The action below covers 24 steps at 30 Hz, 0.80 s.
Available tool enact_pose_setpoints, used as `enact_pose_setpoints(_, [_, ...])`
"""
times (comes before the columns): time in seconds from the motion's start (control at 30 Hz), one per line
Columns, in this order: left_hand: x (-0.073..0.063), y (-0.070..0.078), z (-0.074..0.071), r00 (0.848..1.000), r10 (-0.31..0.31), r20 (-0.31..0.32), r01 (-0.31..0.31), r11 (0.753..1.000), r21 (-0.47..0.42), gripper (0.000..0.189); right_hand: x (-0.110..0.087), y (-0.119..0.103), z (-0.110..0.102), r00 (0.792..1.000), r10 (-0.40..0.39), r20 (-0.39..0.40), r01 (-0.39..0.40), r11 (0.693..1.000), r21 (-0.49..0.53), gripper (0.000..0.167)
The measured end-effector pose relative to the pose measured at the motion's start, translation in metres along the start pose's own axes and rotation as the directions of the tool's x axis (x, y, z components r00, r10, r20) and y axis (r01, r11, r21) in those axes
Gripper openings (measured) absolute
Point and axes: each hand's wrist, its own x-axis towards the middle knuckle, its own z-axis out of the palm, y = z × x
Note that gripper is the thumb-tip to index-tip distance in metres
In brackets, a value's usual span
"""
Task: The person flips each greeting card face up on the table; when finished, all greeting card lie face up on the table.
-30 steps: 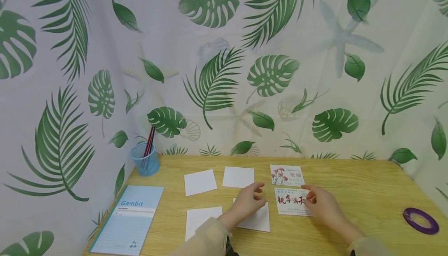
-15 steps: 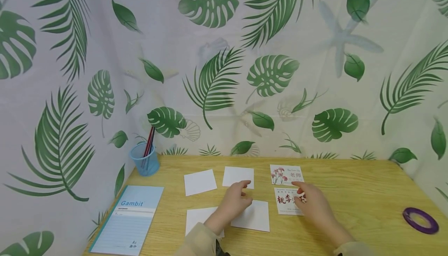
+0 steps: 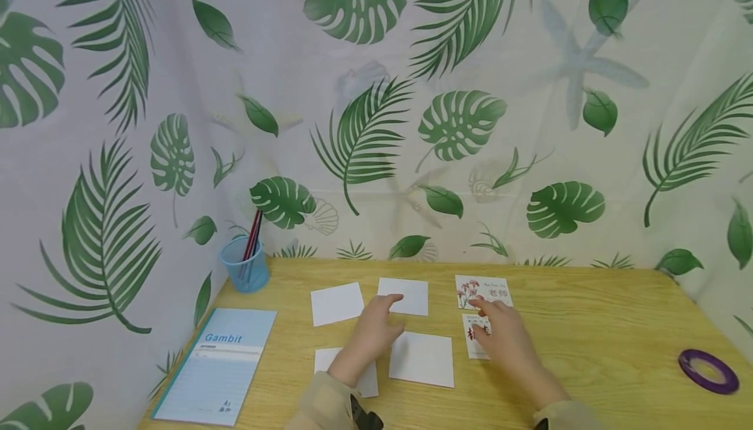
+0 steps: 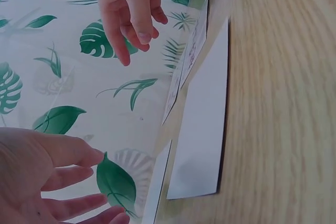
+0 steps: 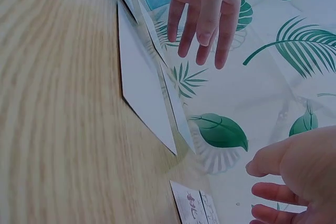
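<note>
In the head view, several blank white cards lie on the table, among them a back left card (image 3: 335,304), a back right card (image 3: 414,296) and a front right card (image 3: 421,360). My left hand (image 3: 372,329) hovers over them with loosely bent fingers, holding nothing; it partly covers the front left card (image 3: 367,383). My right hand (image 3: 507,333) hangs over two printed cards, its fingers relaxed around nothing. One is a flower card (image 3: 499,289); the other, a card with red characters (image 3: 475,346), is mostly hidden by that hand. Both wrist views show gaps between hands and cards.
A blue notebook (image 3: 214,368) lies at the left of the wooden table (image 3: 600,332). Behind it stands a blue mesh pen cup (image 3: 245,273) with pencils. A purple tape roll (image 3: 708,371) lies at the right. A leaf-patterned cloth (image 3: 376,155) hangs behind the table.
Both hands have drifted left over the table. My right hand now covers more of the red-character card, and my left has uncovered the front right blank card. The cards have stayed put.
</note>
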Motion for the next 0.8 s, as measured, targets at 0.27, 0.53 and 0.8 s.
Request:
enact_pose_setpoints(0.27, [-0.003,-0.008,-0.013,0.999,-0.022,-0.049,0.024,0.999,0.039,0.047,0.006,-0.009,0.008,1.000,-0.023,-0.018,0.023,1.000,0.000,0.040])
enact_pose_setpoints(0.53, [-0.003,-0.015,-0.018,0.997,-0.024,-0.067,0.030,0.995,0.092,0.045,0.014,-0.019,0.013,1.000,0.008,0.028,-0.008,1.000,-0.005,0.041])
enact_pose_setpoints(0.8, [-0.001,-0.020,-0.021,0.998,0.001,-0.059,0.005,0.994,0.110,0.044,0.027,-0.030,0.020,0.997,-0.055,0.054,0.058,0.997,-0.058,0.039])
